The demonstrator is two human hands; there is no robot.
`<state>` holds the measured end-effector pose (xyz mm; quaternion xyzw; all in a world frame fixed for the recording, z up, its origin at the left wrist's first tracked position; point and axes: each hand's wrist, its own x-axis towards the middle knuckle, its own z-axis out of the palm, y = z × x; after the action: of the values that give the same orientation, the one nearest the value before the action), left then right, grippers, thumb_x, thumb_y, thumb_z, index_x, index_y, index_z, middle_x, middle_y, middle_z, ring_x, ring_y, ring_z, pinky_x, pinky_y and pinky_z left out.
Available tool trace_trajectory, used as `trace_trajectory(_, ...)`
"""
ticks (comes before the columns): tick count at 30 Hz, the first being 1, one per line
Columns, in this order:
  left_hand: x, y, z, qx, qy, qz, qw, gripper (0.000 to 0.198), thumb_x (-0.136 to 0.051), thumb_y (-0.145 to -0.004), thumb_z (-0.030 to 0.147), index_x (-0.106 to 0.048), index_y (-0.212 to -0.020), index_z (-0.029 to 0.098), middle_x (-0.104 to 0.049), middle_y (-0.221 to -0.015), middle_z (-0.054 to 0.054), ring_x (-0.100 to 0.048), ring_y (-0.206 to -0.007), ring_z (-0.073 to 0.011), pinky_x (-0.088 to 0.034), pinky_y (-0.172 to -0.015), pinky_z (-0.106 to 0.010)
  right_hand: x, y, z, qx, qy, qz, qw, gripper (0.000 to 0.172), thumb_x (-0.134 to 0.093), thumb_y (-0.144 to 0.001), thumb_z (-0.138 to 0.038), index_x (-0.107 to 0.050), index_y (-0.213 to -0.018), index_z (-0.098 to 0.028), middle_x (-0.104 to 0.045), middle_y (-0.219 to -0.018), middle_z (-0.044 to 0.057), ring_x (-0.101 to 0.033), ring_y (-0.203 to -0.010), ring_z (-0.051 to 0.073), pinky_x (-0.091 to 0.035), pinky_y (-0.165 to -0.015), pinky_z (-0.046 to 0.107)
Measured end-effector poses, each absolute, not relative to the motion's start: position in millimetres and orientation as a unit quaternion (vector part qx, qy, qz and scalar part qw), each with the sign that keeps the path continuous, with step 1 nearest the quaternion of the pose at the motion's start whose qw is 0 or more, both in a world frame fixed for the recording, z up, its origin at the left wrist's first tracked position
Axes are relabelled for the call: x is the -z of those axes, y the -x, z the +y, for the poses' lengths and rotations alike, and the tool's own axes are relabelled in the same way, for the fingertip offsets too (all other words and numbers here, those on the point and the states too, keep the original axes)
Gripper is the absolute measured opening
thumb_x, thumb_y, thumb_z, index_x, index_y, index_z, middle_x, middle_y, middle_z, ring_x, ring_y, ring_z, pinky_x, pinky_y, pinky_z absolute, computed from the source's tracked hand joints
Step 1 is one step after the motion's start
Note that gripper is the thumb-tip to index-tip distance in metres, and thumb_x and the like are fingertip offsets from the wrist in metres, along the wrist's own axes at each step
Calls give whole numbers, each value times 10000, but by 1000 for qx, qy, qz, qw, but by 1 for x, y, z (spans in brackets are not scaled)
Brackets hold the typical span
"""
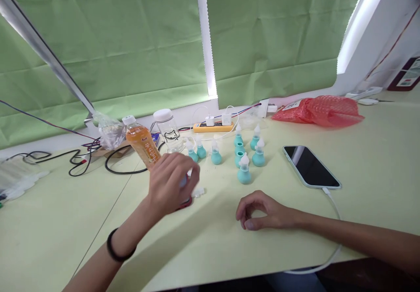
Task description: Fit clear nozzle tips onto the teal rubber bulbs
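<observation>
Your left hand [172,182] is curled tight around the lower end of the tilted orange drink bottle [143,145], left of the teal bulbs [244,174]. A red-edged thing [187,203] under its fingers is too hidden to name. Your right hand [262,211] rests loosely curled, holding nothing, on the table [49,222] just nearer you than the bulbs. Bare tabletop spreads left of them to the near edge.

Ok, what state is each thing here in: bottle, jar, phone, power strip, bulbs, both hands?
orange drink bottle: capped, nearly full.
glass jar: lid on.
phone: screen dark, cable plugged in.
power strip: two white adapters plugged in.
teal bulbs: upright, most with white tips.
left hand: closed over a red-edged item.
right hand: empty, loosely curled, resting on the table.
</observation>
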<state>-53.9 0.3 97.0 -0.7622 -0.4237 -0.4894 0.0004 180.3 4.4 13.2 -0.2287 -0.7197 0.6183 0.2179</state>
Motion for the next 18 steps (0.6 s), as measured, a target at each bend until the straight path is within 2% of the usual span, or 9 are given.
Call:
trace_trajectory(2,-95,58,15,388,794,-466,44,120,-483,-769,271,-553,-729,182,-560,-604,10,-506,-563,-118,-381,-552,-240,-13,-180,4,-608,230,-728,218,223,-613,-660,-294,-585,-783,-110,-569,-672,33,-520,-634,114,-425,-636,258)
trace_trajectory(4,-91,62,28,271,807,-521,62,148,-404,-803,278,-526,-790,196,-534,-530,33,-474,-482,-111,-316,-474,-219,-13,-180,3,-599,229,-736,216,222,-611,-660,-294,-586,-784,-112,-566,-668,31,-516,-627,111,-428,-631,256)
trace_trajectory(7,-85,64,40,150,817,-555,44,191,-324,-834,321,-478,-854,210,-517,-490,49,-462,-456,-123,-258,-445,-212,-12,-180,4,-589,226,-746,215,211,-608,-660,-277,-585,-779,-105,-566,-674,37,-511,-627,111,-430,-631,257)
trace_trajectory(11,-76,65,47,64,834,-544,63,250,-275,-846,364,-466,-842,202,-532,-547,14,-493,-530,-160,-248,-453,-226,-13,-180,3,-583,230,-749,216,197,-603,-658,-264,-584,-767,-101,-562,-664,40,-505,-613,111,-431,-620,255)
trace_trajectory(15,-70,64,56,37,846,-529,61,299,-292,-838,389,-506,-794,185,-557,-644,-24,-514,-626,-178,-297,-491,-241,-13,-180,3,-577,231,-753,215,194,-599,-659,-263,-582,-768,-103,-561,-663,40,-502,-608,112,-432,-616,256)
trace_trajectory(18,-66,62,61,28,868,-496,33,245,-359,-825,345,-541,-878,190,-587,-765,-38,-518,-765,-184,-355,-577,-242,-13,-180,3,-573,228,-759,211,201,-596,-663,-267,-583,-782,-104,-564,-678,42,-504,-617,113,-434,-622,258)
